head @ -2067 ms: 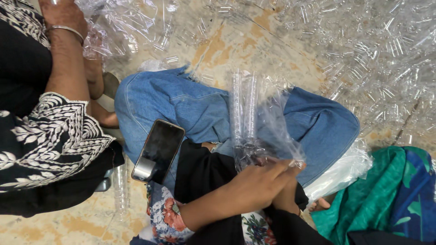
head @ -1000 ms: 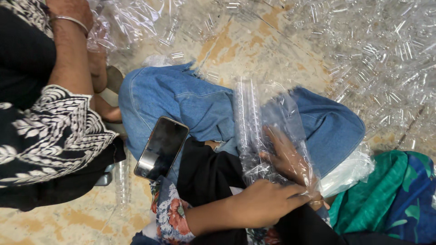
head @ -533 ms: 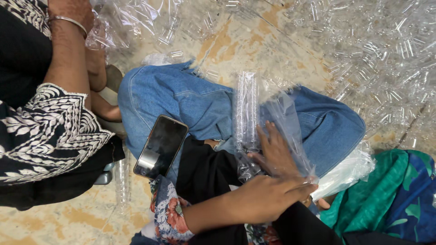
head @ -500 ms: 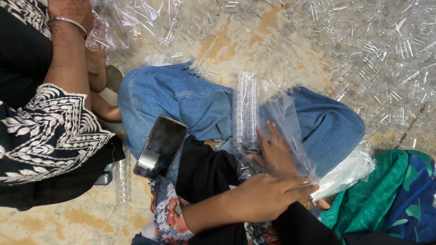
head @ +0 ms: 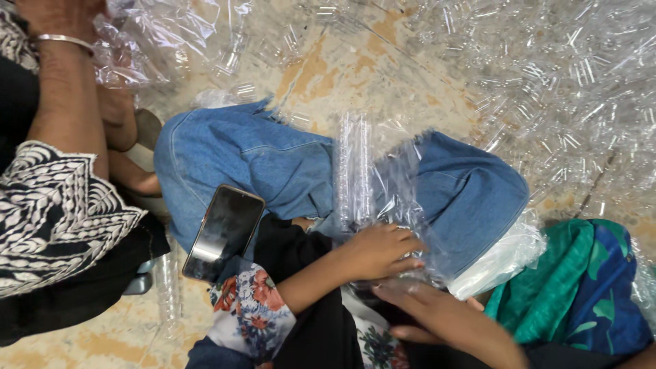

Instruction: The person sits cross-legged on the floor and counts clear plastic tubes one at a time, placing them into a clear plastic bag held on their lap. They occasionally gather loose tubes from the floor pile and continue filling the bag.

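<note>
- Sitting on the floor w/ knees in blue denim jeans (head: 253, 160), you work over your lap.
- Your left hand (head: 379, 249) lies palm down, fingers curled onto the crinkled clear plastic bag (head: 403, 198) resting on your right thigh; it presses the bag's lower edge. Can't tell if it pinches the film or only holds it flat.
- Your right hand (head: 437, 314) sits just below the left, fingers stretched toward the bag's bottom corner and touching it. Grip partly hidden under the left hand, so how tight it is can't be told.
- Stack of clear plastic tubes (head: 354, 171) lies upright in view along the gap btwn your thighs, just beside the bag and touching it; left fingers are near its lower end.
- Black flat smartphone (head: 224, 232), screen dark, rests tilted on your left thigh, well apart from both hands.
- Floral-print sleeve (head: 249, 318) covers your left forearm.
- Another person at left: bare forearm w/ thin silver bangle (head: 65, 41), black garment w/ white embroidery (head: 58, 219).
- Big pile of loose clear plastic tubes (head: 547, 89) fills the top right of the mottled stone floor (head: 328, 68).
- Green-and-blue patterned cloth (head: 581, 287) lies at right, near the bag.
</note>
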